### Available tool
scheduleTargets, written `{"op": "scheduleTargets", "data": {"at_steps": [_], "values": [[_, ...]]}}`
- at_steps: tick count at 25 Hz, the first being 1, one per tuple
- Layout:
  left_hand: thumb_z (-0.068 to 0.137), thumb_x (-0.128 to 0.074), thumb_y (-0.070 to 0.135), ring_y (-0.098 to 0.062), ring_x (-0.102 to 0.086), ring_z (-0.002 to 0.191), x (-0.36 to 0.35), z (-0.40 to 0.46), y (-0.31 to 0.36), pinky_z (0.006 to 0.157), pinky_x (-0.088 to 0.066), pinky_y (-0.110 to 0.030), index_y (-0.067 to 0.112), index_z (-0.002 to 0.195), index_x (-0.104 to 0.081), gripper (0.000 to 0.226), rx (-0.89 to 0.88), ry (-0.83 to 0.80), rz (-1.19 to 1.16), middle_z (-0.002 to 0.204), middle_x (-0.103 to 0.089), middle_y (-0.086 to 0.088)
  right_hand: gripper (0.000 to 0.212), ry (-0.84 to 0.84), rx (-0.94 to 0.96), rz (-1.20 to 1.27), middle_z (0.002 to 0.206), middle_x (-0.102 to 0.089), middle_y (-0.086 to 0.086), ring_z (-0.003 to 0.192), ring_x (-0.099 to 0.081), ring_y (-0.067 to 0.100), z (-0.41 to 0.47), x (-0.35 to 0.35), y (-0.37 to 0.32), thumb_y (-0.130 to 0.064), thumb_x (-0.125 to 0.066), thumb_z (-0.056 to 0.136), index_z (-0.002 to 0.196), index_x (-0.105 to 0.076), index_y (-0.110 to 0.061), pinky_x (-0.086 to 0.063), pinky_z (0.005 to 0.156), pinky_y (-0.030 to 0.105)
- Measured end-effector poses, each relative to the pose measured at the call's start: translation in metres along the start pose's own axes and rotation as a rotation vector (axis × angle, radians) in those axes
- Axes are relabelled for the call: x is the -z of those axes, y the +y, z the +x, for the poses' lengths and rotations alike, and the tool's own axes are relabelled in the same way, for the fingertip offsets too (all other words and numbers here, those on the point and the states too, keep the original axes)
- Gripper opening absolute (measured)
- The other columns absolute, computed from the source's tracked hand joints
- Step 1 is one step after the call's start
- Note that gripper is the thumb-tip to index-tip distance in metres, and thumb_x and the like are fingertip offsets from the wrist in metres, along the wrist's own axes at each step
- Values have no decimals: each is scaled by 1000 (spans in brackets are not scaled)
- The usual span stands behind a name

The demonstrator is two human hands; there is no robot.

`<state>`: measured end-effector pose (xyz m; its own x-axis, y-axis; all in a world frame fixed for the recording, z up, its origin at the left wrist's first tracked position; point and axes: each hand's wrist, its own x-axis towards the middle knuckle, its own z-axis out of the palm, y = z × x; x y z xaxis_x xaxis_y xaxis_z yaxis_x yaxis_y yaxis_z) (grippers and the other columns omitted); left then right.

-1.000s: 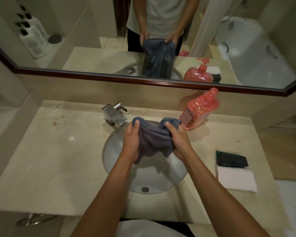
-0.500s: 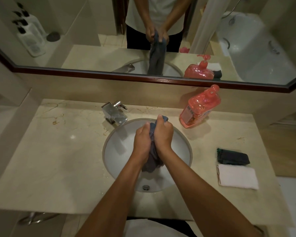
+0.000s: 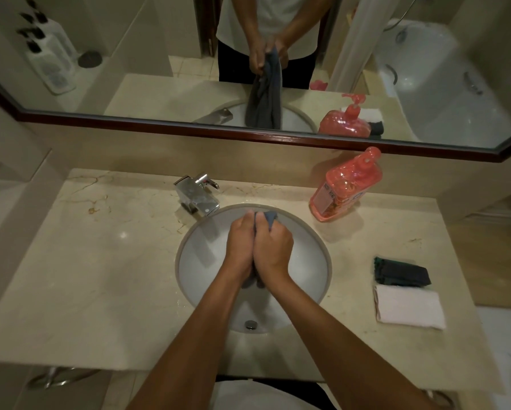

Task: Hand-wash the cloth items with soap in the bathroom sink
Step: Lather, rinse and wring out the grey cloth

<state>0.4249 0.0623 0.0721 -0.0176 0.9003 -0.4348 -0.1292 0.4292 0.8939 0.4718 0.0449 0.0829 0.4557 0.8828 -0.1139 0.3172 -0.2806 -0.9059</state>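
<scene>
Over the white sink (image 3: 304, 247), both hands meet side by side, pressed against each other above the bowl. Left hand (image 3: 241, 245) and right hand (image 3: 273, 247) both have their fingers curled tight around the grey-blue cloth (image 3: 269, 216), which is bunched into a narrow roll between the palms. A small tuft of it pokes out at the top by the knuckles, and a darker end shows below the wrists; the mirror (image 3: 159, 54) shows the rest hanging down towards the bowl. It looks wet, though the dim light makes that hard to judge. Behind the sink stands the chrome tap (image 3: 196, 195). On the marble surface (image 3: 100, 261), a pink soap bottle (image 3: 346, 186) stands to the right, and further right a folded dark cloth (image 3: 402, 272) lies just beside a folded white cloth (image 3: 409, 306).
</scene>
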Motion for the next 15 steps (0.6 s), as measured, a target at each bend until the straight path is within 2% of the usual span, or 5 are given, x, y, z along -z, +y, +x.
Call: {"op": "scheduleTargets", "data": {"at_steps": [3, 6, 8, 12, 15], "values": [[105, -42, 37, -20, -66, 73, 0, 0, 1, 73, -52, -36, 15, 81, -71, 43, 4, -50, 19, 73, -70, -5, 45, 49, -144, -4, 61, -56, 2, 61, -55, 21, 25, 1, -1, -36, -46, 100, 60, -52, -16, -37, 57, 31], [110, -37, 32, -21, -67, 74, -3, 1, 3, 72, -52, -34, 9, 90, -69, 44, -12, -28, 97, 75, -70, -8, 42, 22, -231, 92, 60, -53, 3, 58, -49, 18, 41, 4, 4, -26, -49, 100, 60, -49, -16, -35, 57, 31], [109, -38, 32, -27, -66, 76, -3, 1, 2, 75, -52, -37, 8, 86, -67, 44, 9, -11, 66, 76, -68, -13, 43, -4, -230, 166, 57, -49, 1, 56, -46, 16, 39, 6, 5, -25, -50, 101, 59, -46, -19, -35, 55, 31], [110, -37, 36, -22, -58, 68, 5, 11, 5, 67, -47, -34, 11, 77, -58, 46, -50, 128, 68, 71, -59, -12, 48, -70, -70, 197, 51, -46, -9, 49, -44, 6, 14, 8, 12, -25, -49, 104, 56, -46, -25, -37, 53, 25], [110, -33, 40, -18, -56, 63, 2, 8, 4, 60, -44, -29, -6, 82, -61, 61, -81, 89, 114, 69, -59, -12, 54, -55, 51, 20, 53, -50, -7, 49, -50, 3, 10, 0, 5, -34, -38, 107, 54, -47, -27, -34, 52, 18]]}}
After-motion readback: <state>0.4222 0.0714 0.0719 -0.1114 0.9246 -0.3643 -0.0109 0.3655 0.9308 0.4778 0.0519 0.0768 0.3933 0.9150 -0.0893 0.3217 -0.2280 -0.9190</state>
